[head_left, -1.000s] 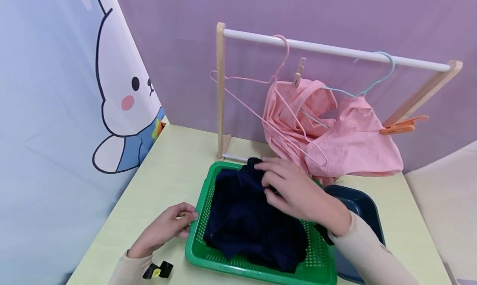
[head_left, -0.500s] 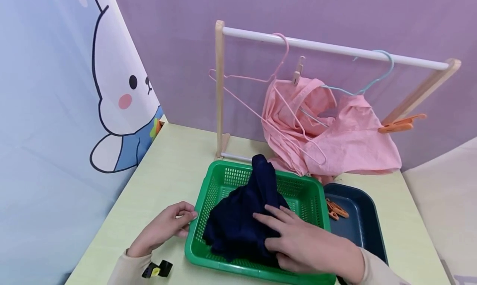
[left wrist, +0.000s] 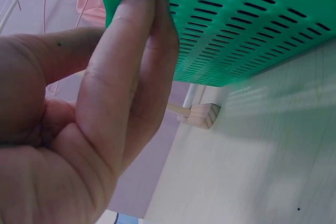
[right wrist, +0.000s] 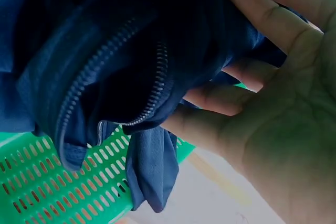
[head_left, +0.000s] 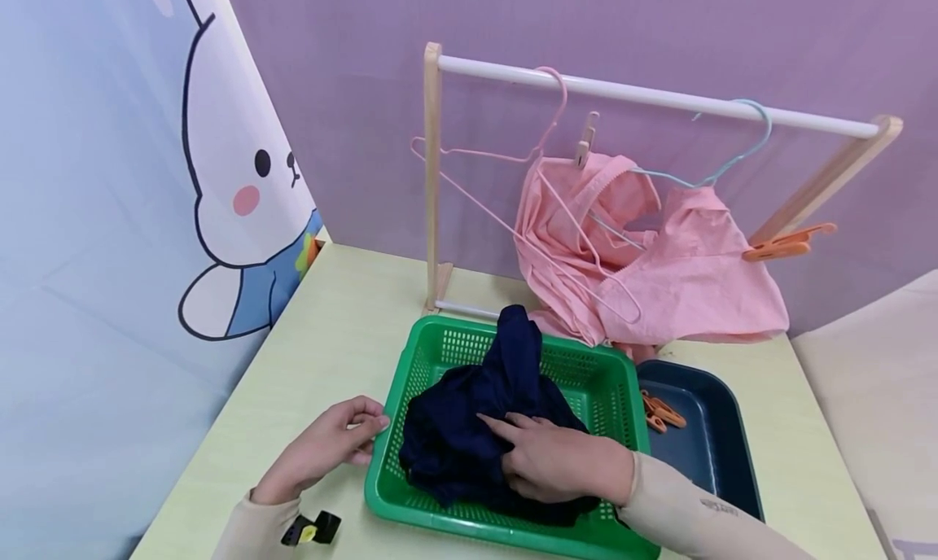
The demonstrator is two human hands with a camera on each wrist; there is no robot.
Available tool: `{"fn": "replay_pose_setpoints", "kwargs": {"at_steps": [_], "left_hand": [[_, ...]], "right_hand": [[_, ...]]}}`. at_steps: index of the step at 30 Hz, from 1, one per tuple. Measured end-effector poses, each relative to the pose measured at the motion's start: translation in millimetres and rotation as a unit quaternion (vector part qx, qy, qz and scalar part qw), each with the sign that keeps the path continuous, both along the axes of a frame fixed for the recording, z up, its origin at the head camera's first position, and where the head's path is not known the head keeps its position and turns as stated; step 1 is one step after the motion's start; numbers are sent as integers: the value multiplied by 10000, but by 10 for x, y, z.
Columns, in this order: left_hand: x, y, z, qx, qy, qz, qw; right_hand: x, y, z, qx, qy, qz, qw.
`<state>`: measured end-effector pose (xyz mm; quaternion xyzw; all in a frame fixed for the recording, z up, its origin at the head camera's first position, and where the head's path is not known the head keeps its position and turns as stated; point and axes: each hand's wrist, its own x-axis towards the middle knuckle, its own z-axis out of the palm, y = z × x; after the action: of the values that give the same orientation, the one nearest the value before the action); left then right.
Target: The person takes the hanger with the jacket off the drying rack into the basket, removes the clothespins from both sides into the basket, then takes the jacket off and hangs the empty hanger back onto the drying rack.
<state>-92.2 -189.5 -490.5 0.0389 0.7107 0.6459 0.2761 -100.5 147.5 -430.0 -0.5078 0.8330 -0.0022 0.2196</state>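
Observation:
A navy zip-up garment (head_left: 454, 413) lies bunched in the green plastic basket (head_left: 392, 454), one part draped up over the far rim. Its zipper (right wrist: 79, 85) curves through the folds in the right wrist view. My right hand (head_left: 553, 462) is on the cloth with the index finger extended; in the right wrist view the palm faces the garment and the fingers (right wrist: 262, 17) reach against it, some tips hidden by fabric. At the basket's left side my left hand (head_left: 337, 438) pinches the rim between thumb and fingers, also seen close up in the left wrist view.
Behind the basket stands a rack with a white rod (head_left: 652, 96). A pink hanger (head_left: 506, 234) and a pink garment (head_left: 703, 275) on a teal hanger (head_left: 740, 157) hang there, with an orange clip (head_left: 784, 245) attached. A dark tray (head_left: 703, 438) at right holds orange clips (head_left: 663, 413).
My right hand has come from the garment's far end down onto its near middle. The garment has shifted, baring the basket's far corners. My left hand stays at the rim.

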Motion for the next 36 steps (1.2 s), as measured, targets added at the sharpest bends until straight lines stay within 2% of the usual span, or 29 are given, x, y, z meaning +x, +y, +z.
{"fn": "replay_pose_setpoints", "kwargs": {"at_steps": [3, 7, 9, 11, 13, 16, 20, 27, 36], "left_hand": [[4, -2, -14, 10, -3, -4, 10000], [4, -8, -17, 22, -16, 4, 10000], [4, -12, -13, 32, -18, 8, 10000], [5, -18, -12, 42, -14, 9, 10000], [6, -21, -11, 52, -3, 9, 10000], [6, -24, -17, 17, 9, 25, 10000], [2, -14, -18, -46, -33, 69, 10000], [2, 2, -19, -45, 14, 57, 10000], [10, 1, -18, -45, 0, 78, 10000]], "right_hand": [[-21, 40, 37, -241, -159, 18, 9996], [-116, 150, 169, -997, -287, 63, 9946], [-219, 206, 218, -1479, 33, -9, 9890], [-353, 250, 229, -1912, 660, -213, 9791], [-505, 278, 198, -2170, 1376, -575, 9647], [-724, 293, 101, -2121, 2109, -1250, 9460], [-924, 285, -33, -1710, 2392, -1812, 9385], [-1049, 236, -140, -1481, 2655, -1992, 9316], [-1079, 208, -141, -1869, 2857, -2007, 9182]]}}
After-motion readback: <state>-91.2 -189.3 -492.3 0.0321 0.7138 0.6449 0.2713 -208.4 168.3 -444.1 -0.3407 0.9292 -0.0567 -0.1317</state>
